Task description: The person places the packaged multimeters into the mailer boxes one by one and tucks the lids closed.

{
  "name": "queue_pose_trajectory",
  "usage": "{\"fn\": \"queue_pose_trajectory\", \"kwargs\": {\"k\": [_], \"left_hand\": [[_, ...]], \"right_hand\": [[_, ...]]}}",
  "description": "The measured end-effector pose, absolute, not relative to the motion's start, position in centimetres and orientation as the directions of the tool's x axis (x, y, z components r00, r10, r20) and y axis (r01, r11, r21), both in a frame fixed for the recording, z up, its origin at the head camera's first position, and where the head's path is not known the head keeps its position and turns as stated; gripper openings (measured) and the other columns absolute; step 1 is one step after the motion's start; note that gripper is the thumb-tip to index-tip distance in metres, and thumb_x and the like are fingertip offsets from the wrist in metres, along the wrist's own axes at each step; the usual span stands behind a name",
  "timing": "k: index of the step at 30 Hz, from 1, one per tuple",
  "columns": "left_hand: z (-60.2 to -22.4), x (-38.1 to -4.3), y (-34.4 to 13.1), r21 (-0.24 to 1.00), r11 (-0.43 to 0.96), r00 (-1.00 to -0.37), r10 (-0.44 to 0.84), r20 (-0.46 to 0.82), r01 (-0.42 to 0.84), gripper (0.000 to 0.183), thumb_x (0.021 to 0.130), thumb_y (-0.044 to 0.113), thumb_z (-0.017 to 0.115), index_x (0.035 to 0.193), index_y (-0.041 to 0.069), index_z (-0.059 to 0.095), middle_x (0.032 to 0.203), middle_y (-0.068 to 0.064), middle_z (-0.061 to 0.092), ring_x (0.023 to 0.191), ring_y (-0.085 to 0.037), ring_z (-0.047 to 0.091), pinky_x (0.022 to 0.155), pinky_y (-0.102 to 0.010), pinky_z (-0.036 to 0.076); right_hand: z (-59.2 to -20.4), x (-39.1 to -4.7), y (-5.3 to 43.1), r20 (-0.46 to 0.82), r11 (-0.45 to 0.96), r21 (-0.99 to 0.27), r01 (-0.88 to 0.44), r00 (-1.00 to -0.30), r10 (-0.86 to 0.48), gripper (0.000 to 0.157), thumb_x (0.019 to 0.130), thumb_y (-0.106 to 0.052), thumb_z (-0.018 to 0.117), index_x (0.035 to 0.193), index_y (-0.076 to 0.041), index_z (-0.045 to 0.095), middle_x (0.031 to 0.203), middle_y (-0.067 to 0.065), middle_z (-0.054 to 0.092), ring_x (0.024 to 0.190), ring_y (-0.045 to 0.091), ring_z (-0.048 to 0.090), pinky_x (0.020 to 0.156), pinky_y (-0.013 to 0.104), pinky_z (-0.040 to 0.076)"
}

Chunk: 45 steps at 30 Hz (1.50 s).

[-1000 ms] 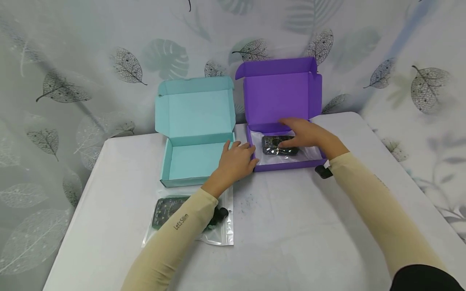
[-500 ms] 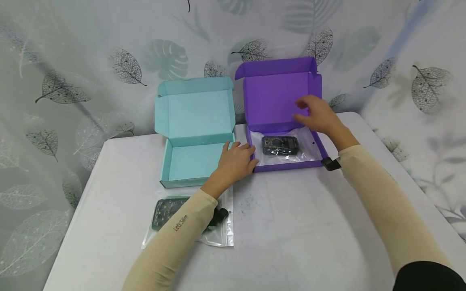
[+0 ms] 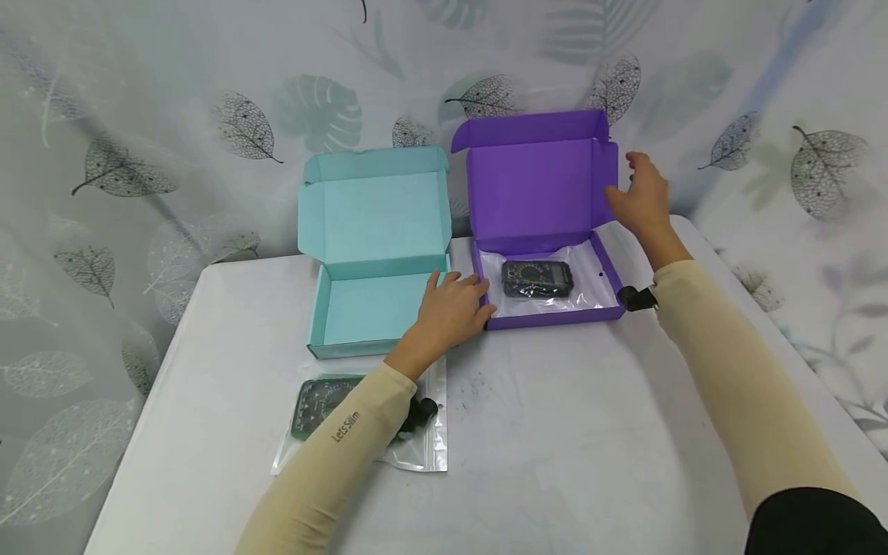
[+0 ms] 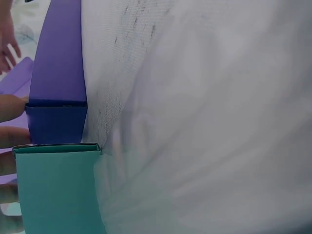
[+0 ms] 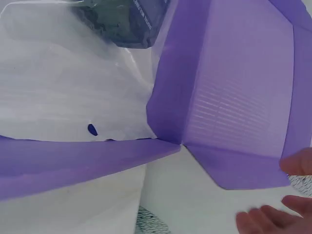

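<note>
Standing open along the white worktop's far edge are the purple box, towards its right corner, and the teal box beside it; a clear zip bag lies nearer the front edge. Inside the purple box, a plastic-wrapped black meter lies flat. Handling the purple lid well probably calls for guiding it evenly by its side flap, base steadied, meter below the rim. The left hand, loosely spread, touches the purple box's left side; the right hand, unclenched, grasps nothing, its thumb at the flap, contact unclear.
</note>
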<state>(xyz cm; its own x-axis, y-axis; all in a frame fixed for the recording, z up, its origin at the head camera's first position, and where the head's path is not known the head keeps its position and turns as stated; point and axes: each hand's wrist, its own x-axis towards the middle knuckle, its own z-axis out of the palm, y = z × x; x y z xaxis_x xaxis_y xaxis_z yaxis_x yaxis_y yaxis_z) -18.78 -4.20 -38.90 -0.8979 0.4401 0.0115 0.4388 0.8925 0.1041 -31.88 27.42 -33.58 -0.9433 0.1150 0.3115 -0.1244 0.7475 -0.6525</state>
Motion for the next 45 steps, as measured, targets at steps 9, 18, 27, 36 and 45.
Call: {"fn": "queue_pose_trajectory", "kwargs": {"k": [9,18,27,36,45], "left_hand": [[-38.9,-18.8,-4.1,0.109,0.887,-0.893,0.45,0.016,0.449,0.05,0.107,0.045,0.056,0.149,0.018,0.06,0.149,-0.003,0.057,0.139,-0.034,0.047,0.118,-0.063,0.023],[-38.7,-18.8,-4.0,0.099,0.891,-0.895,0.446,-0.004,0.443,0.05,0.108,0.046,0.054,0.15,0.02,0.059,0.151,-0.003,0.055,0.14,-0.033,0.047,0.118,-0.063,0.023],[-38.8,-18.9,-4.1,0.153,0.889,-0.901,0.433,0.028,0.432,0.05,0.105,0.045,0.061,0.148,0.018,0.061,0.148,-0.004,0.058,0.137,-0.034,0.05,0.117,-0.062,0.027],[-37.9,-19.8,-4.8,0.281,0.859,-0.904,0.4,0.152,0.427,0.059,0.103,0.039,0.067,0.149,0.003,0.055,0.146,-0.015,0.058,0.134,-0.034,0.054,0.113,-0.053,0.039],[-35.4,-22.7,-6.5,0.664,0.668,-0.939,0.291,0.182,0.336,0.083,0.104,0.031,0.062,0.163,-0.005,0.016,0.165,-0.022,0.029,0.147,-0.036,0.038,0.118,-0.043,0.033]], "right_hand": [[-34.2,-31.8,28.1,0.1,0.639,-0.769,-0.032,-0.993,0.069,0.065,0.101,-0.015,0.048,0.161,0.001,0.031,0.144,0.03,0.054,0.132,0.042,0.055,0.101,0.042,0.049],[-34.1,-31.9,27.7,0.088,0.643,-0.765,-0.007,-0.992,0.094,0.056,0.103,-0.016,0.05,0.155,0.001,0.044,0.144,0.028,0.055,0.13,0.041,0.056,0.103,0.047,0.048],[-34.6,-31.6,27.9,0.233,0.702,-0.703,-0.114,-0.97,0.076,0.037,0.102,-0.012,0.05,0.128,0.009,0.066,0.115,0.028,0.068,0.093,0.027,0.06,0.072,0.028,0.044],[-35.4,-31.1,28.0,0.354,0.733,-0.647,-0.21,-0.934,0.045,0.028,0.102,-0.007,0.05,0.115,0.011,0.068,0.105,0.03,0.068,0.089,0.038,0.061,0.07,0.033,0.044],[-35.7,-30.3,27.8,0.427,0.748,-0.606,-0.271,-0.904,0.019,0.02,0.096,-0.004,0.051,0.101,0.009,0.066,0.093,0.028,0.067,0.08,0.036,0.058,0.066,0.034,0.041]]}}
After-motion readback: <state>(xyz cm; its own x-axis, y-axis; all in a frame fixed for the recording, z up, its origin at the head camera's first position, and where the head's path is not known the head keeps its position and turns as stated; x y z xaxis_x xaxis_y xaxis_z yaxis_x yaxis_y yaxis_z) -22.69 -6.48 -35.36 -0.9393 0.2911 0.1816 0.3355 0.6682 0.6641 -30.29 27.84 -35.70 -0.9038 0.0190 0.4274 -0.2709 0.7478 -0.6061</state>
